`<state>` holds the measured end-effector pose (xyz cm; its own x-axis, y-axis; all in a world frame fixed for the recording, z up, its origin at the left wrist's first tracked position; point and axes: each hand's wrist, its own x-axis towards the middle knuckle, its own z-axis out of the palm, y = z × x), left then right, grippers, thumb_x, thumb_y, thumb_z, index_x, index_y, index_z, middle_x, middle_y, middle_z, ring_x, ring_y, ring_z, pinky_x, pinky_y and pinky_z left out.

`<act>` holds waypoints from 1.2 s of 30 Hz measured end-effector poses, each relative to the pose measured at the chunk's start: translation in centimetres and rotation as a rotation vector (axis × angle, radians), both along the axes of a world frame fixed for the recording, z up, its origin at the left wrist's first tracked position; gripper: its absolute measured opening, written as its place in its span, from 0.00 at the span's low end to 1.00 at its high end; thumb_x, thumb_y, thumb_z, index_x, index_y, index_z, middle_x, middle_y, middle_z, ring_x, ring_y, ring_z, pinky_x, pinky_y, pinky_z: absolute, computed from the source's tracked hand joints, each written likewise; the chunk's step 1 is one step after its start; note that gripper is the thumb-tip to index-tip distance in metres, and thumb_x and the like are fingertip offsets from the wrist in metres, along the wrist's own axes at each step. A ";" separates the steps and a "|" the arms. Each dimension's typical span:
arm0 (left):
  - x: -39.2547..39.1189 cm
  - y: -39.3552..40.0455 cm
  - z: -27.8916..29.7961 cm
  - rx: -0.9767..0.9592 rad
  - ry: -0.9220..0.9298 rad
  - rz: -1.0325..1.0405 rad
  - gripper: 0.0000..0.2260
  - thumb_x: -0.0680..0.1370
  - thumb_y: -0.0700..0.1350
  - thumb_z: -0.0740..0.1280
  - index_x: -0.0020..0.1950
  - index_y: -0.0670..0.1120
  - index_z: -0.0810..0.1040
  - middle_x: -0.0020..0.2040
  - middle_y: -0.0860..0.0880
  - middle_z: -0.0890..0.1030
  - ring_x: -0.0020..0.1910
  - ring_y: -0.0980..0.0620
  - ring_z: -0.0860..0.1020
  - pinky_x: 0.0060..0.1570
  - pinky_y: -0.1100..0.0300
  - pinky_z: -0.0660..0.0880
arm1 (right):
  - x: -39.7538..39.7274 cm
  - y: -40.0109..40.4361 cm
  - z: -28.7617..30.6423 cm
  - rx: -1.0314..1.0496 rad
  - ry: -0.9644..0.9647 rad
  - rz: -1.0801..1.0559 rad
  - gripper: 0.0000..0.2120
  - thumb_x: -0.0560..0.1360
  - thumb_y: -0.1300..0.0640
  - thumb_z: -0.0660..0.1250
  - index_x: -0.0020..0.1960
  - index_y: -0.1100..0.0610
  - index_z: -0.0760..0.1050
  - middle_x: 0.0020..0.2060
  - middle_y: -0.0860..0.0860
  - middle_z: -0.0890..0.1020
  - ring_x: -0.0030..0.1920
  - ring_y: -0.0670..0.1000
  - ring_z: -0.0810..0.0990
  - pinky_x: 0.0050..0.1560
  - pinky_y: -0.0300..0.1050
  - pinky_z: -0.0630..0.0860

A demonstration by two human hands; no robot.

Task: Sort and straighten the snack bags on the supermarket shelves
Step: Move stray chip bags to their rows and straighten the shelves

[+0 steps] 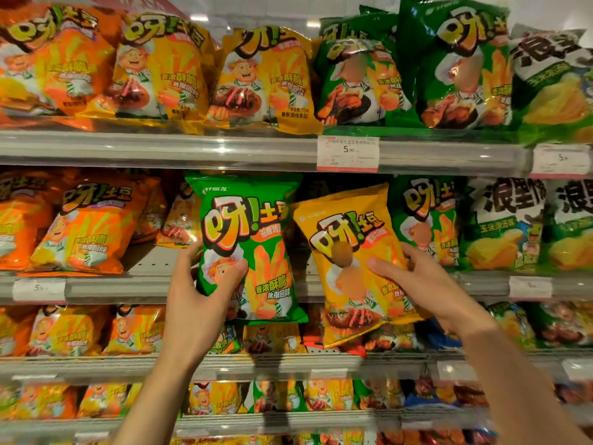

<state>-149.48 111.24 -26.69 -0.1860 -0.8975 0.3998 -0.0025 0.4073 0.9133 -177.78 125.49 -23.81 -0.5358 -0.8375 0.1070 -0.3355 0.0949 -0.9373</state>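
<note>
Left hand [205, 293] grips a green snack bag [247, 248] by its lower left edge, thumb across the front and fingers curled behind, holding it upright in front of the middle shelf [154, 285]. Right hand [420, 284] grips a yellow snack bag [356, 264] at its right side, thumb pressed on the front; this bag tilts, its top leaning left toward the green one, the two just beside each other.

Both bags look puffed with air and probably weigh very little. The glossy film is likely slippery and crinkly, and the chips inside are fragile, so a hard squeeze at the belly could crush them. The flat crimped seams at top and bottom, or the side edges, seem the safest places to take hold.

Behind them, a gap shows bare shelf. Green bags [426, 220] stand to the right and orange bags [83, 232] to the left on that level. Above, yellow bags [263, 75] sit beside more green ones, with a price tag [348, 154] clipped to the shelf rail.
</note>
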 end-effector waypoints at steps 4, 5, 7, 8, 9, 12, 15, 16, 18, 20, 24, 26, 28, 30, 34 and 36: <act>-2.1 0.7 -0.4 -0.024 -0.040 -0.033 0.27 0.72 0.62 0.75 0.68 0.63 0.70 0.62 0.60 0.81 0.60 0.59 0.80 0.60 0.50 0.78 | -1.2 2.9 -0.5 -0.066 -0.042 -0.062 0.18 0.72 0.46 0.74 0.60 0.40 0.75 0.49 0.40 0.87 0.46 0.39 0.86 0.40 0.35 0.81; -2.8 0.8 -0.4 -0.037 -0.049 -0.039 0.27 0.72 0.63 0.75 0.68 0.63 0.70 0.64 0.59 0.80 0.62 0.57 0.79 0.62 0.48 0.77 | -1.6 3.5 -0.6 -0.076 -0.052 -0.089 0.17 0.72 0.46 0.74 0.58 0.37 0.74 0.49 0.39 0.86 0.46 0.38 0.85 0.41 0.35 0.80; -4.2 1.1 -0.4 -0.053 -0.045 -0.052 0.28 0.72 0.66 0.74 0.68 0.64 0.70 0.65 0.59 0.79 0.63 0.56 0.78 0.64 0.47 0.76 | -2.4 4.7 -0.7 -0.089 -0.066 -0.151 0.15 0.71 0.44 0.74 0.55 0.36 0.72 0.49 0.38 0.84 0.45 0.37 0.85 0.45 0.39 0.79; -5.0 1.2 -0.4 -0.063 -0.046 -0.054 0.29 0.71 0.66 0.74 0.69 0.62 0.70 0.65 0.59 0.78 0.64 0.55 0.78 0.65 0.47 0.76 | -2.8 5.2 -0.7 -0.089 -0.072 -0.180 0.17 0.70 0.42 0.74 0.55 0.36 0.72 0.50 0.38 0.84 0.46 0.38 0.85 0.49 0.43 0.80; -5.8 1.3 -0.3 -0.070 -0.054 -0.051 0.30 0.72 0.66 0.74 0.70 0.61 0.69 0.65 0.59 0.77 0.64 0.55 0.77 0.65 0.46 0.75 | -3.3 5.7 -0.8 -0.083 -0.074 -0.209 0.21 0.67 0.38 0.74 0.57 0.35 0.72 0.52 0.40 0.84 0.49 0.42 0.85 0.53 0.49 0.81; -8.5 1.5 -0.4 -0.089 -0.085 -0.056 0.29 0.72 0.68 0.72 0.69 0.62 0.67 0.67 0.56 0.77 0.65 0.53 0.77 0.65 0.43 0.75 | -4.5 6.9 -0.8 -0.087 -0.076 -0.272 0.40 0.59 0.28 0.75 0.67 0.40 0.71 0.57 0.45 0.84 0.57 0.52 0.84 0.63 0.62 0.79; -11.1 1.5 -0.4 -0.110 -0.115 -0.056 0.25 0.73 0.67 0.70 0.67 0.66 0.66 0.67 0.55 0.77 0.66 0.52 0.76 0.65 0.44 0.75 | -6.0 7.5 -0.9 -0.114 -0.123 -0.281 0.52 0.50 0.22 0.76 0.70 0.41 0.70 0.58 0.47 0.85 0.58 0.54 0.85 0.63 0.64 0.79; -12.0 1.4 -0.4 -0.114 -0.113 -0.053 0.24 0.74 0.66 0.71 0.66 0.67 0.66 0.66 0.56 0.77 0.65 0.52 0.77 0.64 0.44 0.76 | -6.5 7.5 -1.0 -0.129 -0.136 -0.282 0.53 0.49 0.23 0.77 0.70 0.40 0.71 0.58 0.47 0.85 0.58 0.54 0.85 0.62 0.65 0.79; -13.4 1.1 -0.2 -0.126 -0.114 -0.040 0.23 0.75 0.65 0.71 0.67 0.64 0.67 0.66 0.55 0.76 0.65 0.52 0.77 0.63 0.44 0.76 | -7.3 7.7 -1.1 -0.149 -0.147 -0.266 0.53 0.49 0.24 0.78 0.70 0.40 0.71 0.58 0.46 0.85 0.58 0.53 0.85 0.61 0.64 0.80; -14.8 0.7 0.1 -0.140 -0.121 -0.013 0.24 0.77 0.61 0.70 0.70 0.59 0.68 0.69 0.52 0.74 0.67 0.51 0.74 0.66 0.46 0.74 | -7.5 7.9 -1.1 -0.149 -0.152 -0.245 0.49 0.54 0.26 0.78 0.71 0.40 0.70 0.58 0.46 0.85 0.58 0.52 0.84 0.61 0.63 0.80; -17.5 -0.1 1.1 -0.167 -0.178 0.050 0.31 0.80 0.57 0.70 0.78 0.47 0.64 0.75 0.47 0.68 0.72 0.53 0.67 0.66 0.59 0.64 | -7.9 7.7 -1.5 -0.125 -0.178 -0.246 0.36 0.62 0.37 0.74 0.68 0.41 0.69 0.57 0.45 0.84 0.57 0.52 0.84 0.63 0.63 0.79; -18.6 -0.6 1.2 -0.168 -0.208 0.058 0.33 0.80 0.56 0.70 0.79 0.44 0.62 0.75 0.46 0.67 0.74 0.49 0.66 0.65 0.60 0.63 | -8.2 7.5 -1.8 -0.105 -0.155 -0.250 0.32 0.65 0.38 0.73 0.66 0.41 0.69 0.55 0.43 0.83 0.56 0.50 0.83 0.63 0.61 0.78; -19.4 -1.0 0.7 -0.173 -0.254 0.039 0.33 0.80 0.56 0.70 0.78 0.43 0.62 0.74 0.44 0.67 0.74 0.47 0.66 0.64 0.60 0.63 | -8.3 7.3 -1.9 -0.113 -0.148 -0.244 0.27 0.71 0.41 0.73 0.67 0.41 0.68 0.54 0.40 0.82 0.55 0.47 0.82 0.62 0.57 0.78; -20.1 -1.1 0.0 -0.154 -0.292 0.019 0.35 0.80 0.57 0.69 0.79 0.43 0.60 0.75 0.43 0.65 0.75 0.46 0.65 0.66 0.58 0.63 | -8.3 7.0 -2.0 -0.127 -0.153 -0.232 0.25 0.74 0.45 0.72 0.68 0.41 0.67 0.53 0.40 0.81 0.54 0.45 0.81 0.60 0.54 0.79; -21.1 -1.8 -0.7 -0.170 -0.387 -0.015 0.37 0.81 0.59 0.65 0.82 0.41 0.55 0.78 0.39 0.61 0.78 0.43 0.61 0.72 0.56 0.60 | -8.3 6.8 -2.1 -0.127 -0.155 -0.222 0.22 0.75 0.45 0.72 0.65 0.39 0.67 0.56 0.41 0.81 0.54 0.44 0.81 0.55 0.49 0.79; -21.3 -2.2 -0.6 -0.169 -0.420 -0.022 0.37 0.82 0.60 0.63 0.82 0.40 0.53 0.78 0.39 0.59 0.78 0.42 0.60 0.73 0.54 0.60 | -8.2 6.8 -2.0 -0.131 -0.152 -0.227 0.20 0.76 0.44 0.72 0.64 0.38 0.67 0.56 0.42 0.81 0.54 0.44 0.81 0.55 0.49 0.78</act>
<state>-170.80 109.06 -27.31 -0.3817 -0.8203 0.4260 -0.3483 0.5545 0.7558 -186.03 132.24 -25.84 -0.7260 -0.6788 0.1103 -0.1742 0.0264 -0.9844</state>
